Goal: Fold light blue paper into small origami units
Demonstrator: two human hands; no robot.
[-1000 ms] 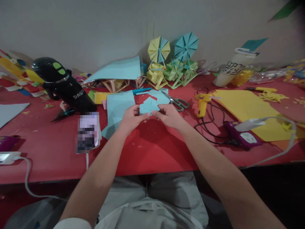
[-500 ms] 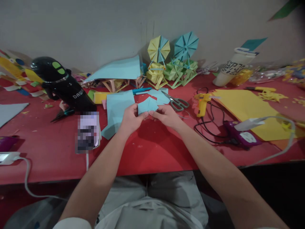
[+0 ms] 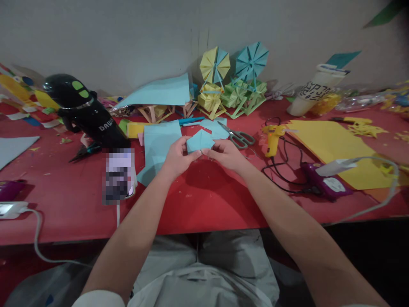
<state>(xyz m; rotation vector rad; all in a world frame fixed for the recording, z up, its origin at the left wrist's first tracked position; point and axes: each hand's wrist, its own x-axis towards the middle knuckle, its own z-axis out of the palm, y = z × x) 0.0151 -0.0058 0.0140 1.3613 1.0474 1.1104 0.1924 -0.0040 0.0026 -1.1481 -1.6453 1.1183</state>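
Observation:
A small folded piece of light blue paper point(image 3: 200, 140) with a pointed top is held up between both hands above the red table. My left hand point(image 3: 179, 157) grips its left side, thumb along the lower edge. On the other side my right hand point(image 3: 224, 154) pinches the lower right edge, its thumb close to the left thumb. Behind and left of the hands lies a larger blue sheet point(image 3: 159, 145). Grey-handled scissors point(image 3: 241, 138) rest just beyond the right hand, beside blue paper offcuts point(image 3: 219, 128).
A yellow glue gun point(image 3: 272, 138), a purple power strip point(image 3: 329, 183) and yellow sheets point(image 3: 329, 145) lie right. Folded paper models point(image 3: 223, 85) stand against the wall. To the left are a black bottle point(image 3: 86, 111), a phone point(image 3: 119, 175) and a white cable point(image 3: 36, 234).
Both hands keep their hold on the folded blue paper, which looks slightly more tilted. The whole view has shifted a little.

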